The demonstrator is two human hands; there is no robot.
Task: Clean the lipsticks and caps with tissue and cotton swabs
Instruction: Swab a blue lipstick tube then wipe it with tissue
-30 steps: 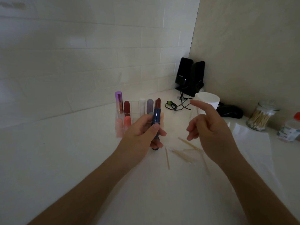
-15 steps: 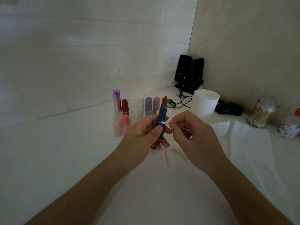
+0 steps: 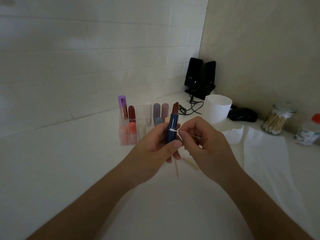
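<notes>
Lipstick (image 3: 173, 120) gripped in our left hand (image 3: 154, 149), cotton swab (image 3: 172, 130) pinched in our right hand (image 3: 207, 146); slipping upward, we could smear the bullet (image 3: 175, 107).

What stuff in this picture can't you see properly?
Head view, all of it:
- Blue lipstick: its lower end is hidden inside the left hand.
- Cotton swab: its middle is covered by fingers of the right hand.
- Used swabs on the table: partly hidden under both hands.
- Red-capped bottle: cut off by the right edge, label blurred.
- Speaker: its logo is too small to read.
</notes>
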